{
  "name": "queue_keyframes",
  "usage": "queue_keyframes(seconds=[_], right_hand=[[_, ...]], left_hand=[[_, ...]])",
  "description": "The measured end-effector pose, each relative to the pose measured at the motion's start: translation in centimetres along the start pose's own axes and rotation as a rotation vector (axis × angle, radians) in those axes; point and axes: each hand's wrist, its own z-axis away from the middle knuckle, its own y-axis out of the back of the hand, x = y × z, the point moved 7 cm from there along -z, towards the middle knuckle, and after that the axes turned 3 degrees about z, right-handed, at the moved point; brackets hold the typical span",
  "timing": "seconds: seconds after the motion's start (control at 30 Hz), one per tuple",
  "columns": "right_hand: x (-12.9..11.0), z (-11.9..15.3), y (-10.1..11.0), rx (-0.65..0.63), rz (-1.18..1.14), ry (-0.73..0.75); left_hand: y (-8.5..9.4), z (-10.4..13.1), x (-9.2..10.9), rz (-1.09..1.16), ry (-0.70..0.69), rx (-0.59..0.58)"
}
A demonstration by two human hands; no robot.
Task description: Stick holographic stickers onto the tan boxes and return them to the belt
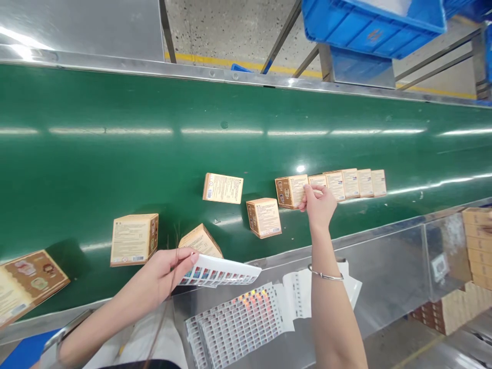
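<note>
My left hand [165, 271] pinches the end of a folded white sticker sheet [221, 270] printed with rows of small coloured labels. That sheet partly covers a tan box [200, 240] behind it. Farther right, my right hand [319, 202] has thumb and fingers pinched together against the right side of a brown-and-tan printed box [291, 191]; anything between the fingertips is too small to make out. This box heads a row of similar boxes [349, 183] reaching rightward. Just left of it stand another box [264, 218] and a box lying flat [223, 188].
A green conveyor belt [134, 107] runs across the view, with more boxes [134, 239] at the left. Sticker sheets [238, 325] cover part of the near metal ledge [392, 266]. A blue crate [372, 28] stands beyond the belt; stacked cartons [478, 246] are at right.
</note>
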Motion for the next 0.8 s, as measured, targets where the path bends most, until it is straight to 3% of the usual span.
queue_keyframes(seconds=[0.13,0.33,0.53,0.67,0.8], right_hand=[[-1.9,2.7,0.7,0.118,0.211,0.103],[-1.7,11.8,-4.2,-0.239,0.434,0.406],[-1.0,19.2,-7.9,-0.413,0.396,0.522],[-2.2,22.3,-9.9,-0.489,0.461,0.552],[-4.0,24.3,-11.9,-0.417,0.479,0.478]], left_hand=[[-0.3,0.9,-0.9,-0.057,0.0,-0.044],[-1.9,3.3,-5.7,-0.176,0.005,-0.139],[-3.4,3.4,-8.2,0.085,-0.015,-0.209],[-2.6,2.0,-7.9,0.288,-0.147,-0.077],[-0.6,3.9,-7.9,0.289,-0.181,0.07]])
